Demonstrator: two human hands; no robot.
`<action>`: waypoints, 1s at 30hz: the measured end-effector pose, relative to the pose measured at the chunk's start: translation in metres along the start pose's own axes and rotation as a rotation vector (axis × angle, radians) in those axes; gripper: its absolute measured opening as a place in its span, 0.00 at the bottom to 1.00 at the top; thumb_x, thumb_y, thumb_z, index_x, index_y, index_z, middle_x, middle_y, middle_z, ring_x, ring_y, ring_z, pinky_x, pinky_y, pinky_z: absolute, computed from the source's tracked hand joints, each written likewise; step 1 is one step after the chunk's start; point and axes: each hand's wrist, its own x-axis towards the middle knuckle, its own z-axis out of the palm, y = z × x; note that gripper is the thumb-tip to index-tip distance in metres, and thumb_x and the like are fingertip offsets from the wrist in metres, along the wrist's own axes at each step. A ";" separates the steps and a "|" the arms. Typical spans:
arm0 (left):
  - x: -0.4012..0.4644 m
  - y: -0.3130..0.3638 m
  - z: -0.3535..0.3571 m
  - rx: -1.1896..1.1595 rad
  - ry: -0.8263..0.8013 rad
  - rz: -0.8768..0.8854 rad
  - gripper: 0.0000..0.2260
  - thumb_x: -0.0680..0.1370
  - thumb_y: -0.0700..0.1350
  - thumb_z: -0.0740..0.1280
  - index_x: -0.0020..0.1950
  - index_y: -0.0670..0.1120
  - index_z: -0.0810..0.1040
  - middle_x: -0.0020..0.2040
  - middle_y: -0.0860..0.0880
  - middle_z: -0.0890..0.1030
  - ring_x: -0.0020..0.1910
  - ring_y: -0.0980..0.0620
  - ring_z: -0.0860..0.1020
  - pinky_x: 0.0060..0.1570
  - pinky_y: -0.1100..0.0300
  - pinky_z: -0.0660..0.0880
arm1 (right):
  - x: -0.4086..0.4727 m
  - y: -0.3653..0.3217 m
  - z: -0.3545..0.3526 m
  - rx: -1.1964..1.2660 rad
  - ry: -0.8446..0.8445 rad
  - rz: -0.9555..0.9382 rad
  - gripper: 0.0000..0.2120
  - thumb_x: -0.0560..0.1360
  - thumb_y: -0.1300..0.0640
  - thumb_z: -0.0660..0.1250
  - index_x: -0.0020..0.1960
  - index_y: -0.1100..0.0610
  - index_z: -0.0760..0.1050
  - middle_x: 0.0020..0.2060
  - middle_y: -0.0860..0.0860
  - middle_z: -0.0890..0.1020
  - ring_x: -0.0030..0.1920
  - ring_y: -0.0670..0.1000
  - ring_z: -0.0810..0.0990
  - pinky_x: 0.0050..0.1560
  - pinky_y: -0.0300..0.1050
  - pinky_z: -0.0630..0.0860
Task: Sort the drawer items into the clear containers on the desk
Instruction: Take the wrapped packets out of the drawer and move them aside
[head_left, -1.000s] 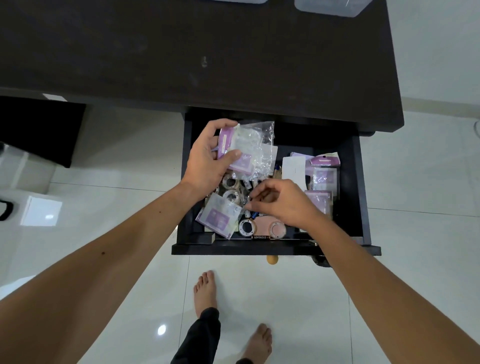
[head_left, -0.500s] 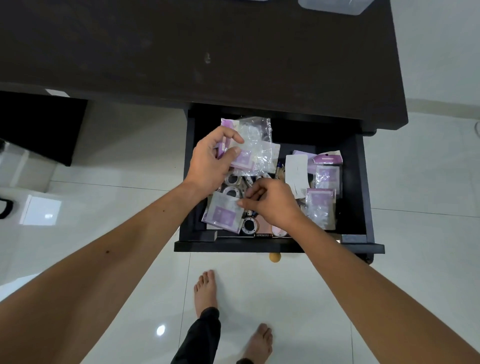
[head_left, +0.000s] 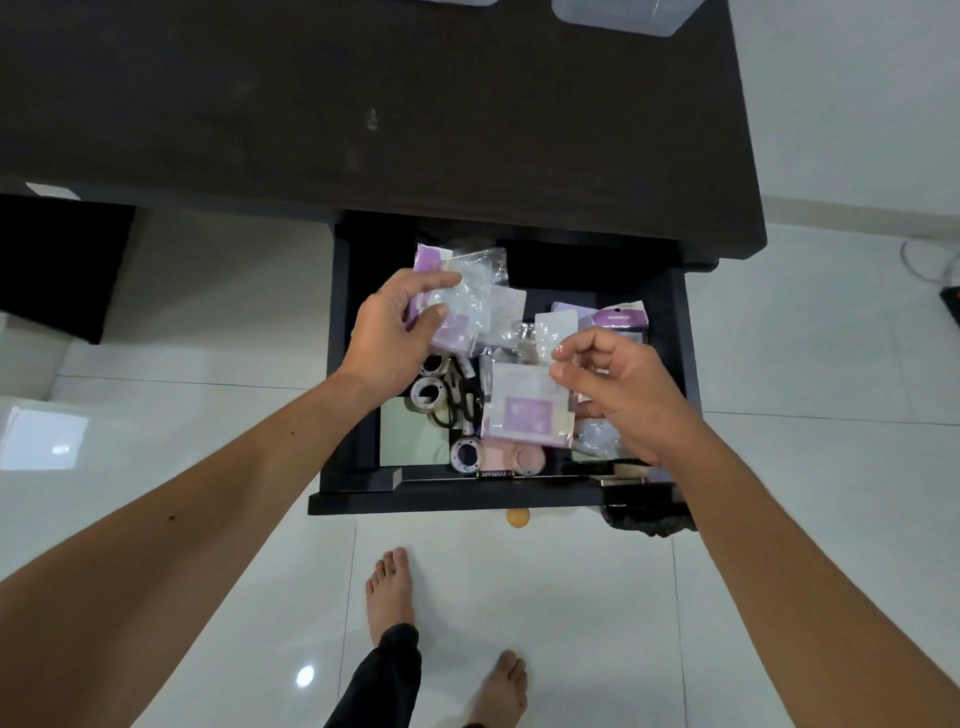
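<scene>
The open dark drawer (head_left: 467, 501) sits below the dark desk (head_left: 363, 104). My left hand (head_left: 389, 332) grips a bundle of clear packets with purple labels (head_left: 472, 296) above the drawer's back left. My right hand (head_left: 618, 384) pinches one purple-labelled packet (head_left: 524, 410) by its upper right corner, lifted over the drawer's middle. Beneath lie tape rolls (head_left: 428, 392), black scissors (head_left: 462, 400), a pink case (head_left: 511, 457) and more purple packets (head_left: 618, 314). One clear container (head_left: 618, 15) shows at the desk's far edge, cut off by the frame.
A pale green sheet (head_left: 413, 436) lines the drawer's front left. A round wooden knob (head_left: 517, 517) sticks out below the drawer front. My bare feet (head_left: 389, 587) stand on white floor tiles under the drawer. A dark cabinet (head_left: 57, 265) stands at the left.
My right hand took a purple-labelled packet from the drawer's front left and lifted it toward the middle right. My left hand kept its bundle, nearly still.
</scene>
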 end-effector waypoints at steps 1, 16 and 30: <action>0.000 -0.001 0.002 0.002 -0.008 0.000 0.16 0.84 0.37 0.67 0.69 0.52 0.81 0.68 0.58 0.79 0.60 0.61 0.77 0.61 0.76 0.71 | -0.001 -0.001 -0.003 0.020 0.022 -0.013 0.07 0.78 0.61 0.75 0.50 0.50 0.83 0.45 0.48 0.84 0.45 0.46 0.84 0.42 0.46 0.84; -0.007 0.007 0.024 0.151 -0.184 0.109 0.17 0.82 0.40 0.71 0.70 0.51 0.80 0.63 0.54 0.79 0.63 0.53 0.80 0.70 0.57 0.74 | 0.016 -0.007 -0.003 0.244 0.181 -0.073 0.05 0.79 0.62 0.74 0.53 0.54 0.83 0.45 0.49 0.83 0.42 0.45 0.83 0.38 0.42 0.81; -0.004 -0.002 0.021 -0.156 -0.066 -0.038 0.19 0.81 0.39 0.74 0.66 0.57 0.77 0.67 0.53 0.81 0.40 0.41 0.77 0.42 0.57 0.85 | 0.034 0.006 -0.023 -0.625 0.320 -0.242 0.20 0.77 0.59 0.76 0.67 0.52 0.78 0.63 0.49 0.78 0.61 0.47 0.78 0.66 0.43 0.76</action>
